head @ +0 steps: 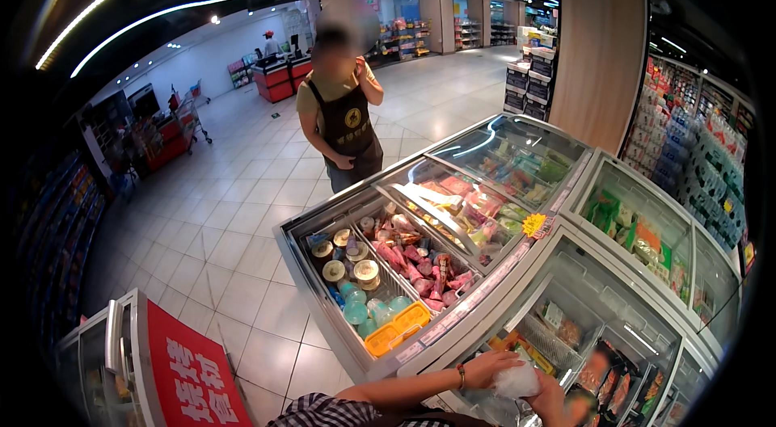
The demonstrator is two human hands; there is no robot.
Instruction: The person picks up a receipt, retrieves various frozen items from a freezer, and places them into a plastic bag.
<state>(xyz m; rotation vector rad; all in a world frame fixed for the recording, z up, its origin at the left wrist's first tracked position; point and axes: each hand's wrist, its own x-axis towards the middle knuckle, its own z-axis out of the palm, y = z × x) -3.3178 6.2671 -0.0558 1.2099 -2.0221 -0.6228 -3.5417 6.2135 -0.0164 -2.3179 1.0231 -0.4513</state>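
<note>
My left hand [488, 368], with a beaded bracelet at the wrist, reaches in from the lower left over the near chest freezer [418, 360]. It grips a whitish, translucent wad [515, 381]; whether this is plastic film, ice or cloth I cannot tell. My right hand [547, 397] holds the same wad from the other side. Below my hands lie a yellow-orange package [524, 353] and clear plastic wrapping [506, 412]. Right of them are several dark packs of frozen food [612, 381], and a wrapped tray [561, 324] sits in a wire basket farther in.
Ice-cream tubs [366, 272], pink-wrapped cones [433, 272] and an orange twin container [397, 330] fill the adjoining freezer. Beyond it stands a person [345, 118] in a dark apron. Another freezer with a red sign [188, 372] is at lower left. A wood-faced pillar [600, 45] rises behind.
</note>
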